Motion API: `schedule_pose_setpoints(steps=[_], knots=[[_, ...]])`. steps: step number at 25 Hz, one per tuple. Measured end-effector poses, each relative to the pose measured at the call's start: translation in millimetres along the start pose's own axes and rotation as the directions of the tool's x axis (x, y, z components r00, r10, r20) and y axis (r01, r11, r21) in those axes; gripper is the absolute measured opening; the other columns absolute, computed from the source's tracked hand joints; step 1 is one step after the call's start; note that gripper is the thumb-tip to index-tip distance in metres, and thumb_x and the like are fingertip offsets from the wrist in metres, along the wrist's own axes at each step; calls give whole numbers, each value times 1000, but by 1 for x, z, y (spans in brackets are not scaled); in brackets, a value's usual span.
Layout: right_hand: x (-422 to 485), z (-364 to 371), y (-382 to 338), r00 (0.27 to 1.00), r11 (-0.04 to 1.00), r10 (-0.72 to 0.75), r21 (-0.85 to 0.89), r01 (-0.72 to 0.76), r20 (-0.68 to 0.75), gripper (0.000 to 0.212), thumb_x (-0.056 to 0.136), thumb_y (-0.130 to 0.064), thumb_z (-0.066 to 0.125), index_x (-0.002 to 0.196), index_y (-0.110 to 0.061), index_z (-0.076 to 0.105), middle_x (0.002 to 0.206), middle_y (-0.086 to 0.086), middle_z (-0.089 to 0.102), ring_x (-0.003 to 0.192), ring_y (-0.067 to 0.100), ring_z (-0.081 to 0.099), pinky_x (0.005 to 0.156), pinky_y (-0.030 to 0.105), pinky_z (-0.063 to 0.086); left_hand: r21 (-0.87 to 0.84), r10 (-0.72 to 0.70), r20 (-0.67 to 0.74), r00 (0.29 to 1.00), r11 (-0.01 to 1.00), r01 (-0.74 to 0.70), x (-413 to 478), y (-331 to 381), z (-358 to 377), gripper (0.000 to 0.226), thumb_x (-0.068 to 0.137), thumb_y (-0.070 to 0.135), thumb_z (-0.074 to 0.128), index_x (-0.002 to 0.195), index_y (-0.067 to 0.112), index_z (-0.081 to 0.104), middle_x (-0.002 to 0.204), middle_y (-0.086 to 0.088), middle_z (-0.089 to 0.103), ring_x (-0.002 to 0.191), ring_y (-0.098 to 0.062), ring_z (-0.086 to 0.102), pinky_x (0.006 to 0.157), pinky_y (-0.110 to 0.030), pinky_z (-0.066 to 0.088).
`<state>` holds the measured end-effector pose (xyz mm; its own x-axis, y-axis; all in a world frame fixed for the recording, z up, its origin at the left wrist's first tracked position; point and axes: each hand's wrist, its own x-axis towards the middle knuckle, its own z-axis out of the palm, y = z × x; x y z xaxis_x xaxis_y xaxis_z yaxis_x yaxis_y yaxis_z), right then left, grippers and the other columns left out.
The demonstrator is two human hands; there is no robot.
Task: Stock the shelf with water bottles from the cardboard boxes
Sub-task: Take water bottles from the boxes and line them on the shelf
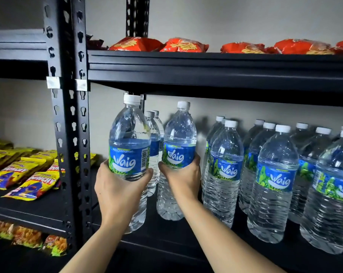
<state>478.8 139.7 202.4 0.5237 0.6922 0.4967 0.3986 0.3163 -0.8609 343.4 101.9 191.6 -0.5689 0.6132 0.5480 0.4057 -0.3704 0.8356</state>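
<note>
My left hand (117,186) was wrapped around a clear plastic water bottle with a blue label and white cap (129,154), and my right hand (183,175) gripped a second bottle (178,146) just beside it. Both were at the left end of the black metal shelf (186,241), in front of two bottles already standing at the back. To their right, the stocked rows (273,178) filled most of that shelf. The job looked largely done; no cardboard boxes were in view, so I couldn't judge what remained.
</note>
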Motion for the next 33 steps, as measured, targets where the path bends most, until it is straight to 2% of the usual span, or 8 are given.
schedule_pose_setpoints(steps=[3, 10, 14, 18, 23, 28, 33], knots=[[5, 8, 10, 1000, 1000, 9, -5, -9, 0, 92, 58, -39, 90, 134, -20, 42, 116, 3, 67, 100, 28, 66, 83, 35, 52, 7, -11, -2, 1000, 1000, 11, 3, -3, -1, 71, 51, 56, 88, 101, 22, 49, 92, 7, 51, 91, -13, 48, 81, -30, 42], [-10, 21, 32, 1000, 999, -29, -23, 29, -13, 95, 57, -38, 88, 136, -14, 42, 124, 5, 60, 114, 26, 58, 93, 40, 48, 1, 2, -1, 1000, 1000, -2, 6, -6, -2, 71, 51, 55, 90, 99, 22, 50, 93, 6, 55, 93, -16, 52, 80, -32, 45], [-15, 15, 34, 998, 998, -34, -54, 37, 61, 101, 61, -42, 85, 143, -16, 34, 131, 3, 55, 120, 23, 54, 100, 37, 45, 2, 0, -2, 1000, 1000, 0, 6, -2, 0, 72, 53, 53, 90, 103, 19, 52, 96, 5, 56, 99, -19, 55, 87, -37, 48], [-13, 10, 39, 985, 997, 0, -76, 13, 175, 105, 64, -47, 82, 147, -17, 25, 138, 2, 48, 127, 22, 49, 105, 37, 41, -5, -1, -1, 1000, 1000, 1, 5, 1, 4, 73, 52, 55, 89, 104, 20, 51, 95, 7, 54, 95, -13, 49, 86, -34, 45], [-15, 10, 42, 983, 998, -20, -51, 30, 180, 103, 65, -42, 86, 144, -12, 28, 135, 2, 45, 129, 20, 44, 108, 35, 38, 1, 19, -13, 1000, 1000, -19, -1, 4, 5, 71, 52, 54, 90, 99, 25, 45, 83, 19, 43, 93, -9, 41, 83, -31, 39], [-15, 11, 43, 984, 999, -37, -25, 42, 174, 106, 65, -41, 88, 146, -12, 27, 139, 3, 44, 132, 19, 42, 110, 31, 35, 6, -9, 4, 1000, 1000, 9, 2, 3, 6, 81, 51, 56, 90, 110, 15, 54, 102, 0, 60, 107, -23, 57, 92, -40, 47], [-15, 11, 46, 984, 998, -40, -33, 47, 174, 108, 66, -42, 87, 148, -11, 23, 143, 4, 41, 135, 20, 39, 113, 32, 33, 11, -7, -6, 1000, 1000, 7, 1, 3, 7, 74, 51, 56, 90, 102, 20, 51, 94, 3, 55, 104, -25, 56, 88, -39, 45]])
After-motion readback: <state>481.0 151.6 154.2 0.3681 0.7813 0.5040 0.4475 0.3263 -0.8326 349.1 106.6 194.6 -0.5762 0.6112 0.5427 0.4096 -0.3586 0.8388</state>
